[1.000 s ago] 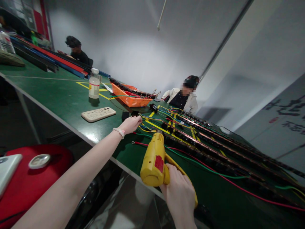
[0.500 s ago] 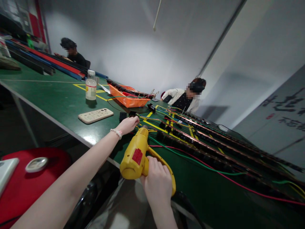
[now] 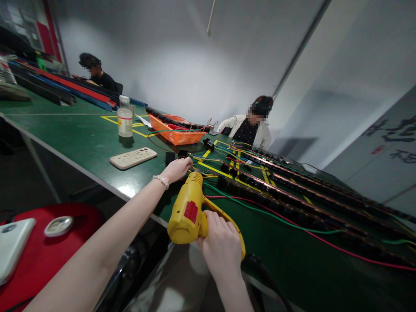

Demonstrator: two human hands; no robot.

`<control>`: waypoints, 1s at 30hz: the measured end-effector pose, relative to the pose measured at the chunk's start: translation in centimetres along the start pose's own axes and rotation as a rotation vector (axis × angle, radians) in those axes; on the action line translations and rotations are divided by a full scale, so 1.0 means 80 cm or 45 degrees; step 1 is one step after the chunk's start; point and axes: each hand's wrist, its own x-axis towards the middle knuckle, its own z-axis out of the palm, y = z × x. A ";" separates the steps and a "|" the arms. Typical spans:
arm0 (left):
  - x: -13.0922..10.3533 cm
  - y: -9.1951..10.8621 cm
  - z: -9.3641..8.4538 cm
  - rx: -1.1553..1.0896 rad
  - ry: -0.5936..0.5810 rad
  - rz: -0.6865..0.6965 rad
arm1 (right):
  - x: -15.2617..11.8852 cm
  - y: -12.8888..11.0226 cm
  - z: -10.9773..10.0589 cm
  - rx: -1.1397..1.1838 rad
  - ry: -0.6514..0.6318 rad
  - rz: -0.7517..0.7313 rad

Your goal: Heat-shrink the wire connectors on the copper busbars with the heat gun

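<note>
My right hand (image 3: 222,236) is wrapped round the handle of a yellow heat gun (image 3: 185,212) with a red label. Its nozzle points away from me, toward a bundle of thin coloured wires (image 3: 208,174) at the table edge. Just left of the nozzle, my left hand (image 3: 178,169) is closed in a pinch on the wires, with its fingertips partly hidden. Black connector blocks (image 3: 170,158) lie right behind the left hand. Long black bars with copper strips (image 3: 276,188) stretch off to the right, with green and red wires along them.
On the green table (image 3: 71,134) are a phone-shaped beige case (image 3: 133,158), a bottle (image 3: 125,119) and an orange basket (image 3: 178,138) of parts. A red stool (image 3: 78,234) holding a white device (image 3: 14,249) stands at left. Two people sit across the table.
The view has shifted slightly, so hands and table appear a little further right. The person opposite has moved their head a little. Both my hands keep their grips.
</note>
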 end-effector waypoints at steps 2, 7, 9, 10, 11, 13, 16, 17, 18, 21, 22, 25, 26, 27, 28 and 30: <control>0.000 -0.001 0.001 -0.018 0.007 0.009 | -0.002 0.008 -0.001 0.002 0.005 0.002; 0.000 -0.002 0.000 -0.046 0.020 0.018 | -0.010 0.032 -0.006 -0.004 0.025 0.009; 0.000 -0.002 0.000 -0.053 0.019 0.031 | -0.013 0.042 -0.009 -0.020 0.043 0.000; 0.000 -0.002 0.000 -0.057 0.017 0.037 | -0.015 0.047 -0.010 -0.036 0.045 -0.012; -0.001 -0.002 0.001 -0.063 0.013 0.042 | -0.016 0.052 -0.011 -0.056 0.046 -0.033; -0.001 -0.003 0.004 -0.077 0.001 0.039 | -0.019 0.062 -0.014 -0.103 0.066 -0.076; -0.002 -0.006 0.010 -0.100 -0.019 0.025 | -0.027 0.074 -0.018 -0.179 0.129 -0.123; -0.002 -0.007 0.011 -0.108 -0.023 0.035 | -0.030 0.077 -0.019 -0.208 0.148 -0.126; -0.001 -0.008 0.013 -0.118 -0.025 0.054 | -0.033 0.080 -0.020 -0.232 0.157 -0.125; 0.003 -0.010 0.016 -0.143 -0.019 0.112 | -0.041 0.084 -0.021 -0.272 0.161 -0.107; 0.005 -0.010 0.016 -0.150 -0.015 0.112 | -0.043 0.084 -0.021 -0.276 0.158 -0.104; 0.011 -0.008 0.015 -0.160 -0.028 0.088 | -0.043 0.084 -0.022 -0.293 0.166 -0.128; 0.013 -0.006 0.014 -0.162 -0.038 0.084 | -0.042 0.085 -0.023 -0.300 0.175 -0.134; 0.015 -0.004 0.014 -0.163 -0.054 0.083 | -0.041 0.085 -0.024 -0.307 0.185 -0.143; 0.017 -0.002 0.013 -0.162 -0.082 0.079 | -0.040 0.085 -0.024 -0.313 0.194 -0.153; 0.020 0.003 0.012 -0.161 -0.174 0.050 | -0.038 0.086 -0.025 -0.318 0.207 -0.192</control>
